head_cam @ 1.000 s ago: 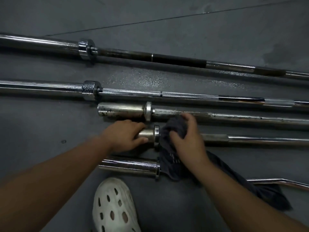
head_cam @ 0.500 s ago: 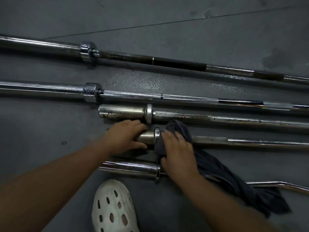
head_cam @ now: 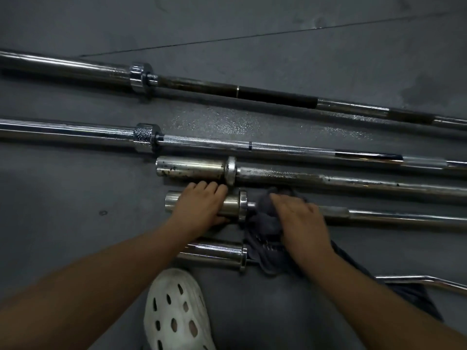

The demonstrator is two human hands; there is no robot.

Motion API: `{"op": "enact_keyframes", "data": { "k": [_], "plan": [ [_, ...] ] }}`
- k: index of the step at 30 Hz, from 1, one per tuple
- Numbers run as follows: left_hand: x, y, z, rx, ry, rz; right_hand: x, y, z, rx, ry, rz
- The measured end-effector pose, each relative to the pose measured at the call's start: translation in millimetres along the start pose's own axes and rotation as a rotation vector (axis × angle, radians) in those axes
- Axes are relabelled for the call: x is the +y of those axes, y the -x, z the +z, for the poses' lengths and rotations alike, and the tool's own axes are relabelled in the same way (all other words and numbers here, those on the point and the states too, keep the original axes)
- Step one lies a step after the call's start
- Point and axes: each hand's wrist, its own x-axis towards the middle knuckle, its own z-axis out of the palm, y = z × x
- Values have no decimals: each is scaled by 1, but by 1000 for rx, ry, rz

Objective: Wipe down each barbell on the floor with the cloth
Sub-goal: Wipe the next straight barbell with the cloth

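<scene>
The sleeve of a short barbell (head_cam: 379, 217) is being clasped by the left grip (head_cam: 202, 207), fingers curled over the top and thumb tucked beneath, on a dark gym floor (head_cam: 75, 223). Just right of the collar, a dark grey cloth (head_cam: 262, 218) is being held around the shaft by the right grip (head_cam: 300, 221), its fingers bent over the fabric. Beyond both grips, three more barbells (head_cam: 278, 147) are being left lying side by side. Nearer than the grips, a curl bar (head_cam: 214, 252) is being crossed by the cloth's loose end, and a white perforated shoe (head_cam: 177, 311) is being shown below the left grip.
</scene>
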Motion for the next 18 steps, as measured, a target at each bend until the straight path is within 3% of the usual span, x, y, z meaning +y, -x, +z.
{"op": "enact_keyframes", "data": {
  "k": [3, 6, 7, 9, 12, 15, 18],
  "plan": [
    [-9, -7, -9, -138, 96, 78, 28, 5, -7, -76, 27, 151],
    [-11, -5, -17, -349, 273, 86, -5, -1, -2, 21, -398, 270],
    [-10, -3, -15, -344, 294, 82, -27, -3, -3, 57, -594, 290],
    [-8, 3, -8, -185, 258, 109, -67, -1, -4, 78, -798, 203],
    [-8, 17, 5, -37, 268, 81, -78, -3, -3, -43, -526, -119],
    [-4, 29, 10, 56, 259, 32, -30, -6, -4, -142, -288, -379],
    [-11, 21, 5, 52, 253, 15, 1, -4, -3, -116, -290, -231]
  ]
}}
